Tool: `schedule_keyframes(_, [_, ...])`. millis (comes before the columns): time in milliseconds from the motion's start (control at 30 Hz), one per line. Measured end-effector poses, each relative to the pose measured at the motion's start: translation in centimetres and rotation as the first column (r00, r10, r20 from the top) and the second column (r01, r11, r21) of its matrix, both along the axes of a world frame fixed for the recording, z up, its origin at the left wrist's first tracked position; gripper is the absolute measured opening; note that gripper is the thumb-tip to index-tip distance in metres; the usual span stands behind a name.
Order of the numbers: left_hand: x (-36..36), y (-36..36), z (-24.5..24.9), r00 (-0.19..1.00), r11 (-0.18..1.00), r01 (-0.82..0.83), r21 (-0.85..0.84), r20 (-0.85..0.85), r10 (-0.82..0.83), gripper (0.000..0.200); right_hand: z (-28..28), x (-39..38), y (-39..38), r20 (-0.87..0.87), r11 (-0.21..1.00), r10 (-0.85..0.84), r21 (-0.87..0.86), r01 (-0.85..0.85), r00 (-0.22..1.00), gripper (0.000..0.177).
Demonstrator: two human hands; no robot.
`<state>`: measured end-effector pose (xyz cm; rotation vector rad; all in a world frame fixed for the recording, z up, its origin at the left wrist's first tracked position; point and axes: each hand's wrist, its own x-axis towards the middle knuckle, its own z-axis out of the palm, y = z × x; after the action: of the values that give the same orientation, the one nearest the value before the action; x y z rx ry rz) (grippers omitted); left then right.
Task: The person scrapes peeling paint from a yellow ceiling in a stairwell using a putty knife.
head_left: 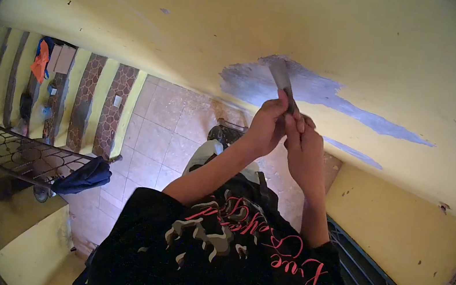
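A scraper (279, 74) with a wide flat metal blade is held up against the yellow wall (336, 35). Its blade edge lies at the upper border of a bare grey-blue patch (355, 108) where the paint is gone. My left hand (266, 127) is closed around the handle, its thumb stretched along it toward the blade. From the other side my right hand (303, 148) also grips the handle, fingers touching the left hand. Most of the handle is hidden by my fingers. A smaller bare strip (354, 153) shows lower on the wall.
Stairs (88, 99) with stone-patterned risers rise on the left, with an orange cloth (41, 62) on them. A dark cloth (83, 176) hangs on the metal railing (6, 146). A folding metal gate (372, 279) stands at the lower right. Tiled floor (151, 131) lies below.
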<state>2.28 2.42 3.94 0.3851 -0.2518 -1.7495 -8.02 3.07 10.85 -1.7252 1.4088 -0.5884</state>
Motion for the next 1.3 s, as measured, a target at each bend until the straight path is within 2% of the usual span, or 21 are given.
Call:
schedule_keyframes(33, [0.3,-0.3,-0.2,0.994,0.997,-0.073,0.021,0.081,0.071,0.043,-0.9,0.8,-0.8,0.032,0.988,0.01,-0.156,-0.005,0.999,0.034])
schedule_keyframes(67, [0.1,0.4,-0.4,0.995,0.997,-0.066,0.035,0.079,0.063,0.043,-0.9,0.5,0.0,0.03,0.99,0.003,-0.144,0.001,1.0,0.034])
schedule_keyframes(133, [0.5,0.1,-0.5,0.997,0.997,-0.042,-0.064,-0.073,0.037,0.046,0.5,0.7,0.1,-0.001,0.993,0.048,-0.107,-0.048,0.999,0.036])
schedule_keyframes(167, [0.7,0.3,1.3,0.999,0.997,-0.032,-0.071,-0.018,0.031,0.047,2.3,0.7,0.3,-0.009,0.999,0.029,0.03,-0.029,1.0,0.038])
schedule_keyframes(200, [0.7,0.2,0.9,1.0,0.998,-0.023,-0.055,-0.015,0.022,0.047,1.4,0.9,0.2,-0.006,0.999,0.02,0.046,-0.02,1.0,0.038])
schedule_keyframes(267, [0.6,-1.4,0.1,0.983,0.994,-0.084,-0.068,0.16,0.093,0.048,-0.3,1.8,-1.2,0.09,0.996,-0.042,-0.071,0.049,0.995,0.038])
schedule_keyframes(300, [0.4,-0.8,0.3,0.998,0.995,-0.056,-0.081,0.026,0.058,0.047,0.6,1.1,-0.5,0.022,0.996,-0.063,-0.063,0.064,0.998,0.038])
schedule_keyframes(400, [0.9,-0.3,1.1,0.992,0.994,-0.085,-0.071,0.084,0.091,0.045,1.7,1.5,-0.5,0.103,0.999,-0.053,-0.003,0.053,0.993,0.039])
schedule_keyframes(433, [1.2,-0.7,1.6,0.982,0.998,-0.054,-0.027,0.181,0.058,0.045,1.3,1.1,-1.4,0.101,0.995,-0.037,0.096,0.027,0.994,0.036])
schedule_keyframes(467, [1.0,-0.5,1.7,0.982,0.998,-0.052,-0.027,0.181,0.056,0.045,1.8,1.0,-1.0,0.101,0.995,-0.04,0.096,0.03,0.994,0.036])
schedule_keyframes(533, [0.6,-0.6,2.1,0.999,0.981,-0.053,-0.188,-0.002,0.053,0.046,3.3,0.9,-0.4,0.093,1.0,0.025,0.0,-0.025,0.995,0.034])
schedule_keyframes(600, [0.6,-0.1,2.7,0.997,0.982,-0.072,-0.172,0.013,0.075,0.051,3.4,0.4,0.2,0.137,0.998,0.026,0.046,-0.033,0.99,0.033])
schedule_keyframes(667, [0.5,0.3,2.0,0.998,0.988,0.002,-0.151,0.055,0.006,0.047,2.9,0.1,0.5,0.062,0.99,-0.002,0.141,-0.007,0.998,0.033])
schedule_keyframes(800, [0.6,0.2,1.5,0.995,0.999,-0.01,-0.048,0.096,0.015,0.049,1.6,0.8,0.0,0.06,0.994,-0.006,0.112,-0.001,0.998,0.034])
schedule_keyframes(867, [1.4,-0.7,1.0,0.989,0.999,-0.036,-0.005,0.14,0.036,0.05,0.2,1.6,-0.9,0.079,0.997,-0.071,-0.034,0.074,0.994,0.037])
schedule_keyframes(933, [1.0,-0.3,1.4,0.999,0.998,0.012,-0.066,0.044,-0.009,0.049,1.3,1.4,-0.6,0.075,0.998,-0.038,-0.049,0.041,0.997,0.037])
schedule_keyframes(1067, [1.4,-0.3,2.2,0.983,0.998,-0.057,-0.029,0.173,0.061,0.048,-0.1,1.6,-0.6,0.095,0.998,-0.041,-0.042,0.045,0.995,0.036])
schedule_keyframes(1133, [1.2,0.3,3.2,0.998,0.988,-0.053,-0.144,0.015,0.056,0.047,1.7,2.1,-1.6,0.085,0.999,-0.015,-0.05,0.019,0.996,0.036])
schedule_keyframes(1200, [2.7,-0.7,0.4,0.998,0.997,-0.066,-0.03,0.005,0.067,0.045,1.4,2.5,-1.1,0.063,1.0,0.004,-0.016,-0.003,0.998,0.036])
schedule_keyframes(1267, [4.0,-3.0,-0.1,0.948,0.983,-0.178,-0.037,-0.274,0.162,0.047,0.4,3.9,-3.4,-0.109,0.979,0.055,-0.187,-0.075,0.993,0.036])
schedule_keyframes(1300, [3.3,-1.5,0.8,0.978,0.982,-0.19,-0.008,-0.088,0.189,0.047,1.6,3.3,-2.3,-0.012,0.982,0.091,-0.167,-0.092,0.996,0.037])
